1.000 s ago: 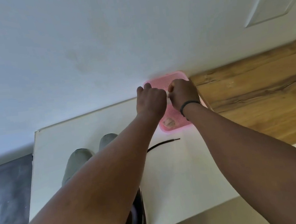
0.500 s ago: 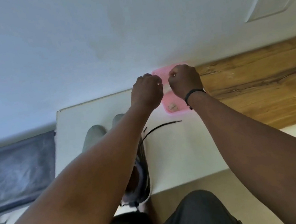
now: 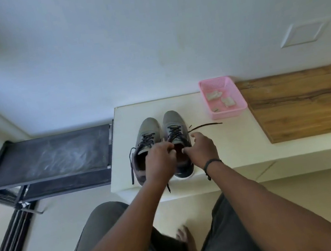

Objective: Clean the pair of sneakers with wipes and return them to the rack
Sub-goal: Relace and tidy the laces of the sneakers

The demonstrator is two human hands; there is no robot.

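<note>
We list, at centre frame, a pair of grey sneakers (image 3: 163, 138) with dark laces, side by side, toes toward the wall, on a white ledge (image 3: 229, 154). Our left hand (image 3: 159, 160) sits over the left shoe's opening, fingers curled; what they grip we cannot tell. Our right hand (image 3: 201, 149) sits over the right shoe's collar, thumb and fingers apart, loosely bent. Upper right of the sneakers: pink basket (image 3: 223, 100) holding crumpled wipes (image 3: 213, 96). Right: wooden board (image 3: 305, 102). Left of frame: dark shoe rack (image 3: 47, 158), just beside the ledge.
</note>
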